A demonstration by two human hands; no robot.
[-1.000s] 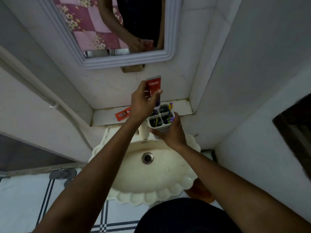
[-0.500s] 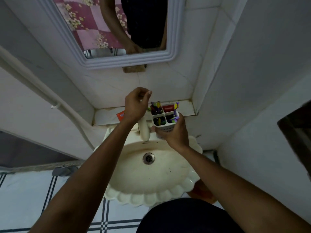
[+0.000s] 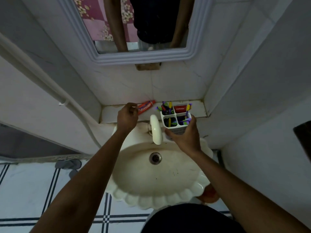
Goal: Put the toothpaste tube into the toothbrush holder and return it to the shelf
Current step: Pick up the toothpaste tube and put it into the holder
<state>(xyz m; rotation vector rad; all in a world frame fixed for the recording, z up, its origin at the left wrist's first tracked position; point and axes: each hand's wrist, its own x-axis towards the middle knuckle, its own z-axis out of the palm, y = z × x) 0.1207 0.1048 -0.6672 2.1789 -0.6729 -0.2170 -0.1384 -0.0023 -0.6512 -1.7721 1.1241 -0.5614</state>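
Both hands are raised over the sink [image 3: 134, 174]. Right hand [image 3: 182, 137] wraps the white toothbrush holder [image 3: 175, 119] from below, lifted just before the shelf [image 3: 111, 113]. Left hand [image 3: 127, 117] is loosely curled, empty, beside an orange tube [image 3: 146, 107] on the shelf. Red toothpaste tube [image 3: 180, 108] stands upright in the holder's far right compartment, among toothbrushes [image 3: 170, 106].

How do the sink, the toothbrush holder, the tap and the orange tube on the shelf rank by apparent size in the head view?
1. Sink, by far the largest.
2. Toothbrush holder.
3. Tap and orange tube: they look much alike, and the left hand hides part of the tube, so I do not rank them.
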